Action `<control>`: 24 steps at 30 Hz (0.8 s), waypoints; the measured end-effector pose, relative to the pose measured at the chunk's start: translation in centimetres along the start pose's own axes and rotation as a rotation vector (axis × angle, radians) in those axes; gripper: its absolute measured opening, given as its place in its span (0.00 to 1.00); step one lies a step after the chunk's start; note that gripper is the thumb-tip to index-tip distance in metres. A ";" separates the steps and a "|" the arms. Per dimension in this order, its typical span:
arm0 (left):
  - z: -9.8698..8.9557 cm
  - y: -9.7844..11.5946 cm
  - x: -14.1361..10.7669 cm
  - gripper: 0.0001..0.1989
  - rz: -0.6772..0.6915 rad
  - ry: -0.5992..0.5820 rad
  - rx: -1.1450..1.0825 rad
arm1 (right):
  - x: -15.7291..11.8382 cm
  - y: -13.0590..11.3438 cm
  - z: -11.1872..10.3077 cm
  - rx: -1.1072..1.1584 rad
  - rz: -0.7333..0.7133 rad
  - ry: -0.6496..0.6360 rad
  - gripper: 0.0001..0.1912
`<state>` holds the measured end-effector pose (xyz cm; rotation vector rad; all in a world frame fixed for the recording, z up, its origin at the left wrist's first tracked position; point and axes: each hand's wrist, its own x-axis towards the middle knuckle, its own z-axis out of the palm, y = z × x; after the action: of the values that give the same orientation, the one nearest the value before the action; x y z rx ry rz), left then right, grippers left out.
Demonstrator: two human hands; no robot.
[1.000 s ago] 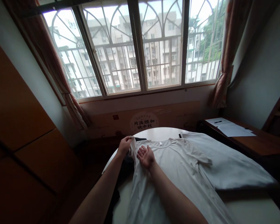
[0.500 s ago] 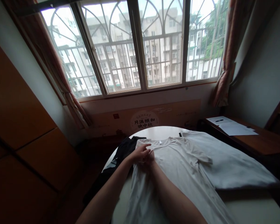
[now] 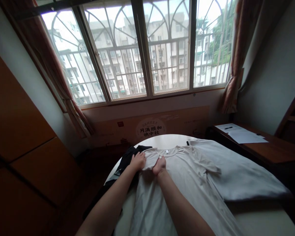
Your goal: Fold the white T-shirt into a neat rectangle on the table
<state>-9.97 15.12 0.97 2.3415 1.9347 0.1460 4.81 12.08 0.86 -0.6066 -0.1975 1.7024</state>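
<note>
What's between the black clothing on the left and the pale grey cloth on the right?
In the head view, a white short-sleeved T-shirt lies on the table between them.

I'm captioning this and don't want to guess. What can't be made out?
In the head view:
White shirt: hem cut off by the bottom edge.
Neck label: any print too small.
Right hand: grip mostly hidden by the hand itself.
Black clothing: partly covered by the left forearm.
Papers: any writing too small.
</note>
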 end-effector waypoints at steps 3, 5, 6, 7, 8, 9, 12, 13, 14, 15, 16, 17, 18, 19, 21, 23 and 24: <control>0.2 -0.5 -0.2 0.28 -0.002 -0.032 0.081 | 0.3 -3.7 -0.9 0.030 -0.115 0.260 0.20; 0.0 -0.6 -0.2 0.28 0.008 -0.030 0.117 | 0.2 -6.7 -1.3 0.047 -0.228 0.344 0.21; -0.1 -0.4 -0.1 0.28 0.013 -0.023 0.132 | 0.0 -8.3 -1.3 0.057 -0.293 0.366 0.22; -0.1 -0.1 0.0 0.29 0.016 -0.011 0.145 | -0.2 -9.7 -1.3 0.066 -0.356 0.376 0.23; -0.2 0.4 0.2 0.29 0.017 0.005 0.156 | -0.6 -11.0 -1.1 0.076 -0.415 0.380 0.24; -0.1 1.0 0.3 0.30 0.019 0.023 0.163 | -1.1 -12.1 -0.8 0.085 -0.467 0.378 0.25; 0.8 3.4 0.5 0.33 0.040 0.062 0.165 | -3.3 -14.2 0.5 0.108 -0.582 0.346 0.25; 1.2 4.1 0.4 0.34 0.046 0.062 0.160 | -4.2 -14.6 1.1 0.119 -0.621 0.316 0.25; 1.8 4.7 0.3 0.36 0.048 0.056 0.153 | -5.2 -14.9 1.6 0.126 -0.665 0.273 0.25; 2.3 5.2 0.1 0.37 0.045 0.047 0.145 | -6.2 -15.2 2.2 0.123 -0.713 0.221 0.25; 2.7 5.4 -0.1 0.38 0.040 0.037 0.139 | -7.1 -15.5 2.7 0.109 -0.766 0.165 0.25; 3.1 5.6 -0.3 0.39 0.033 0.029 0.134 | -7.9 -16.0 3.2 0.083 -0.818 0.112 0.24; 3.3 5.6 -0.5 0.39 0.027 0.023 0.133 | -8.6 -16.7 3.6 0.046 -0.868 0.066 0.24; 3.5 5.5 -0.7 0.39 0.024 0.018 0.135 | -9.1 -17.6 3.8 0.003 -0.914 0.021 0.23; 3.5 5.3 -0.8 0.38 0.022 0.011 0.144 | -9.6 -20.2 3.8 -0.103 -0.981 -0.070 0.21; 3.4 5.2 -0.8 0.38 0.022 0.003 0.157 | -9.5 -23.4 2.7 -0.314 -0.983 -0.143 0.19; 3.2 5.2 -0.8 0.38 0.022 0.001 0.163 | -9.3 -25.0 1.7 -0.499 -0.942 -0.145 0.19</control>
<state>-4.63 13.34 -1.53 2.4637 1.9920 -0.0099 26.51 9.33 16.20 -0.6084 -0.8818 0.7670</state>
